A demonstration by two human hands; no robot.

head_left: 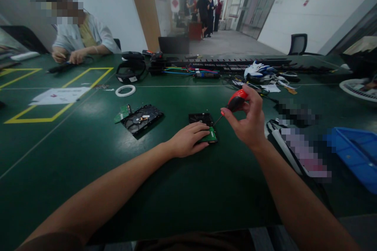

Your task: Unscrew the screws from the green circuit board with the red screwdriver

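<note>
A small black hard drive (199,118) with a green circuit board (211,136) lies on the table in front of me. My left hand (188,139) holds it down, fingers over the board and thumb along the near side. In my right hand (250,119) is a red and black screwdriver (236,100), gripped by its handle and tilted. Its thin shaft points down at the drive's right edge; whether the tip sits in a screw is too small to tell. To the left rests another opened hard drive (143,119), with a loose green board (121,114) beside it.
A white tape roll (125,90), a black headset (131,71) and paper (59,95) lie at left. Wires, black strips and white-blue gloves (259,71) run along the back. At right are a phone (303,153) and a blue bin (353,153). A co-worker (85,35) sits far left.
</note>
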